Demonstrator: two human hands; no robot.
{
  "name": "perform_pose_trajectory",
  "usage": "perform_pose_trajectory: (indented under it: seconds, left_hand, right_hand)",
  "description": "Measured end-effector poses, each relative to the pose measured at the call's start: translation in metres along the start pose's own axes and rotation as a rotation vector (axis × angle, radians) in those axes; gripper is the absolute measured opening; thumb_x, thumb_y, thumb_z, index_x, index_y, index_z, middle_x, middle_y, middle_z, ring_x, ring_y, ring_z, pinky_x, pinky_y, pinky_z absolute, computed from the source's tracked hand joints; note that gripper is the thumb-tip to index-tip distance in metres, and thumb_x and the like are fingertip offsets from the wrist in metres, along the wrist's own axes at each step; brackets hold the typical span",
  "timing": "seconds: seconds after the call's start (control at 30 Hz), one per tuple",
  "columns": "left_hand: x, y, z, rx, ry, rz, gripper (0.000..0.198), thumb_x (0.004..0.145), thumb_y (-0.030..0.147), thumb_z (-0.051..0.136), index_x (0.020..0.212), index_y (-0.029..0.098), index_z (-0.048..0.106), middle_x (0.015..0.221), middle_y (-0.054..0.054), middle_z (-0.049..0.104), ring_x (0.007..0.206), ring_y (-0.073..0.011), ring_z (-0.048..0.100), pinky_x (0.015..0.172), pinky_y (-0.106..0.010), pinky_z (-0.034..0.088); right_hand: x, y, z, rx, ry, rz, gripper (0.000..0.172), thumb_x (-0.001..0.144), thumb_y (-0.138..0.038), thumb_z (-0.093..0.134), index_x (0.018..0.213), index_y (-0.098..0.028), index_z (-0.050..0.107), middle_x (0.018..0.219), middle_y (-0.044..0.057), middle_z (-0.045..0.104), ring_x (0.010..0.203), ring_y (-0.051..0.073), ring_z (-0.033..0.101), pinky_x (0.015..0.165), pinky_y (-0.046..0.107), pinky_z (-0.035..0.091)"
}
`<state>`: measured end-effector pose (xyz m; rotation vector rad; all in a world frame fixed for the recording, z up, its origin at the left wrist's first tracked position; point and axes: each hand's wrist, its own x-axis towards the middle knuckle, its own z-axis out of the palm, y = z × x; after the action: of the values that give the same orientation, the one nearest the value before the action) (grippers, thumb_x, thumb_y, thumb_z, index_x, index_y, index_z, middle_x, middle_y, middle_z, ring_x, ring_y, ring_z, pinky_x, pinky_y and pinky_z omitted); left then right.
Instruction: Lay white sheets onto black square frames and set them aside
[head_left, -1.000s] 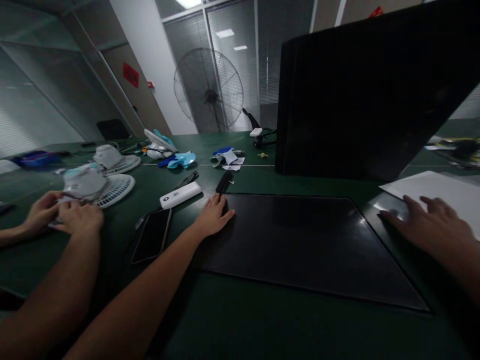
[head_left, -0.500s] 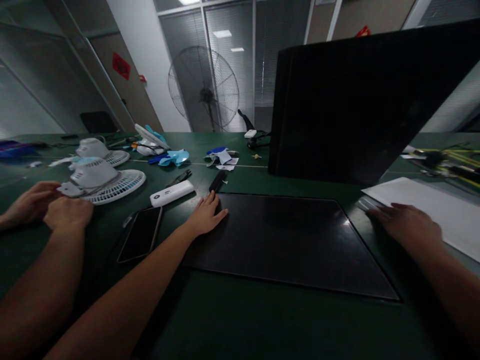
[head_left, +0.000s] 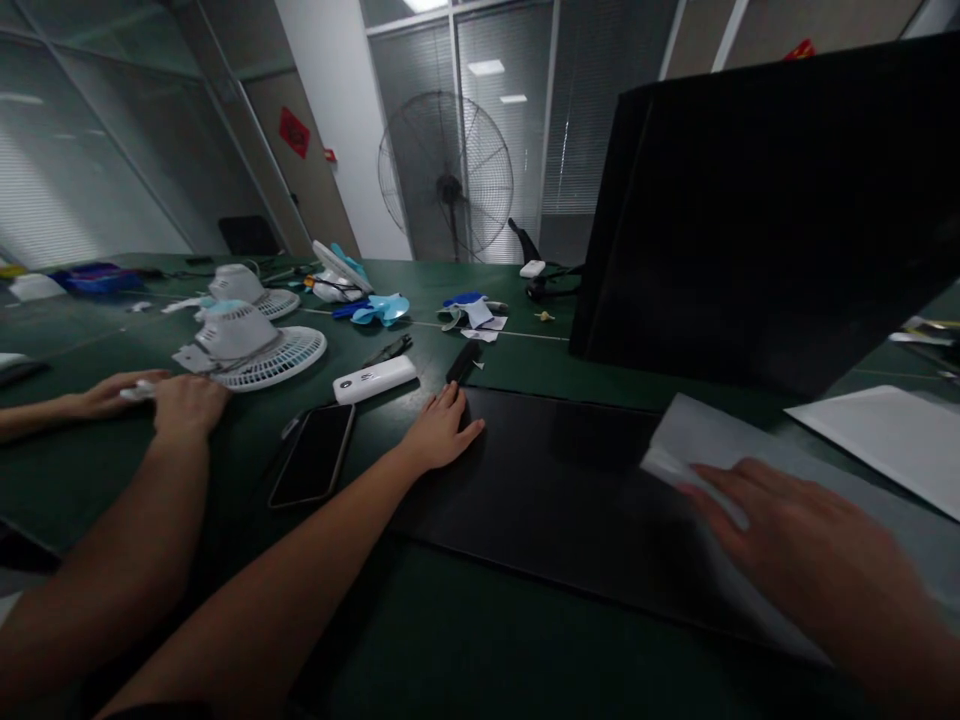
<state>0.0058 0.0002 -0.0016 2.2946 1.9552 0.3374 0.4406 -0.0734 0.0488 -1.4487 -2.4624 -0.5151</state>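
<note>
A flat black panel (head_left: 540, 480) lies on the green table. My left hand (head_left: 444, 430) rests on its upper left corner, fingers spread and holding nothing. A black handheld object (head_left: 463, 361) lies just beyond those fingertips. My right hand (head_left: 787, 530) pinches the edge of a translucent whitish sheet (head_left: 720, 430), which hangs over the right part of the panel and is blurred by motion. A phone (head_left: 315, 456) and a white oblong device (head_left: 375, 380) lie left of the panel.
A large black monitor (head_left: 757, 220) stands behind the panel. White sheets (head_left: 885, 440) lie at the right. Another person's hands (head_left: 187, 405) are at the left beside white fan parts (head_left: 289, 355). Blue fan blades (head_left: 382, 309) lie farther back.
My right hand has moved left with the translucent sheet, which now covers the panel's right part. My left hand stays on the panel. The view has turned left, and the other person's hands have shifted.
</note>
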Motion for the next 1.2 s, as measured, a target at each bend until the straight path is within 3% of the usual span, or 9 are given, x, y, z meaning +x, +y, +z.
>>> perform_pose_trajectory:
  seconds: [0.1, 0.2, 0.33, 0.47, 0.67, 0.77, 0.9, 1.0, 1.2]
  left_hand:
    - [0.0, 0.001, -0.001, -0.048, -0.023, 0.049, 0.083, 0.105, 0.068, 0.034, 0.161, 0.008, 0.042, 0.176, -0.023, 0.026, 0.165, -0.0386, 0.02, 0.134, -0.054, 0.02]
    - [-0.001, 0.003, -0.001, -0.096, -0.055, 0.073, 0.085, 0.105, 0.071, 0.031, 0.161, 0.008, 0.042, 0.178, -0.023, 0.02, 0.166, -0.0394, 0.014, 0.134, -0.055, 0.018]
    - [-0.003, 0.004, -0.003, -0.132, -0.071, 0.091, 0.087, 0.105, 0.074, 0.03, 0.164, 0.01, 0.038, 0.179, -0.021, 0.015, 0.166, -0.0384, 0.011, 0.134, -0.056, 0.016]
    - [-0.005, 0.006, -0.006, -0.131, -0.09, 0.09, 0.092, 0.103, 0.075, 0.035, 0.167, 0.009, 0.035, 0.179, -0.021, 0.014, 0.166, -0.04, 0.009, 0.134, -0.056, 0.014]
    - [-0.005, 0.008, -0.007, -0.132, -0.058, 0.072, 0.083, 0.105, 0.068, 0.039, 0.164, 0.009, 0.041, 0.177, -0.02, 0.023, 0.165, -0.0404, 0.017, 0.134, -0.056, 0.018]
    - [-0.004, 0.008, -0.006, -0.149, -0.042, 0.06, 0.082, 0.106, 0.066, 0.037, 0.164, 0.008, 0.041, 0.176, -0.02, 0.026, 0.165, -0.039, 0.018, 0.134, -0.055, 0.018]
    - [-0.005, 0.009, -0.006, -0.217, -0.013, 0.037, 0.079, 0.108, 0.063, 0.031, 0.163, 0.008, 0.044, 0.175, -0.019, 0.032, 0.165, -0.0362, 0.021, 0.135, -0.053, 0.017]
    - [-0.004, 0.008, -0.008, -0.283, -0.001, 0.018, 0.085, 0.105, 0.067, 0.035, 0.163, 0.006, 0.042, 0.174, -0.02, 0.034, 0.165, -0.0358, 0.022, 0.135, -0.053, 0.018]
    - [-0.005, 0.004, -0.012, -0.345, -0.01, 0.019, 0.114, 0.08, 0.078, 0.071, 0.166, 0.012, 0.039, 0.174, -0.02, 0.033, 0.164, -0.0387, 0.026, 0.134, -0.053, 0.021]
  right_hand:
    - [-0.007, -0.053, 0.014, 0.102, 0.069, -0.22, 0.05, 0.111, -0.047, 0.036, 0.122, -0.025, 0.079, 0.112, 0.007, 0.077, 0.09, 0.025, 0.076, 0.074, 0.043, 0.068]
    - [-0.008, -0.084, 0.014, 0.216, -0.003, -0.463, 0.054, 0.108, -0.055, 0.05, 0.145, -0.021, 0.068, 0.147, 0.012, 0.061, 0.123, 0.034, 0.069, 0.09, 0.05, 0.068]
    - [0.001, -0.088, -0.009, 0.403, -0.36, -0.626, 0.074, 0.106, -0.066, 0.05, 0.166, -0.024, 0.04, 0.166, 0.012, 0.03, 0.147, 0.039, 0.045, 0.109, 0.057, 0.056]
    - [0.003, -0.079, -0.018, 0.486, -0.534, -0.564, 0.071, 0.109, -0.063, 0.045, 0.169, -0.028, 0.028, 0.169, 0.007, 0.023, 0.15, 0.033, 0.043, 0.116, 0.05, 0.052]
    - [-0.033, -0.074, 0.015, 0.073, -0.073, -0.253, 0.076, 0.104, -0.069, 0.04, 0.136, -0.009, 0.074, 0.143, 0.025, 0.059, 0.121, 0.049, 0.066, 0.089, 0.064, 0.064]
    - [-0.051, -0.075, 0.022, -0.012, -0.038, -0.272, 0.078, 0.102, -0.072, 0.041, 0.13, -0.008, 0.077, 0.133, 0.027, 0.065, 0.107, 0.046, 0.072, 0.076, 0.056, 0.069]
    - [-0.051, -0.086, 0.012, 0.067, -0.047, -0.446, 0.076, 0.1, -0.072, 0.052, 0.135, -0.008, 0.075, 0.139, 0.026, 0.061, 0.112, 0.046, 0.071, 0.082, 0.051, 0.069]
    - [-0.034, -0.095, 0.002, 0.214, -0.208, -0.489, 0.08, 0.099, -0.07, 0.057, 0.153, -0.011, 0.06, 0.155, 0.022, 0.045, 0.131, 0.047, 0.06, 0.099, 0.056, 0.063]
    - [-0.003, -0.099, -0.011, 0.438, -0.674, -0.325, 0.101, 0.097, -0.081, 0.051, 0.169, -0.019, 0.016, 0.17, 0.009, 0.001, 0.158, 0.045, 0.012, 0.125, 0.07, 0.027]
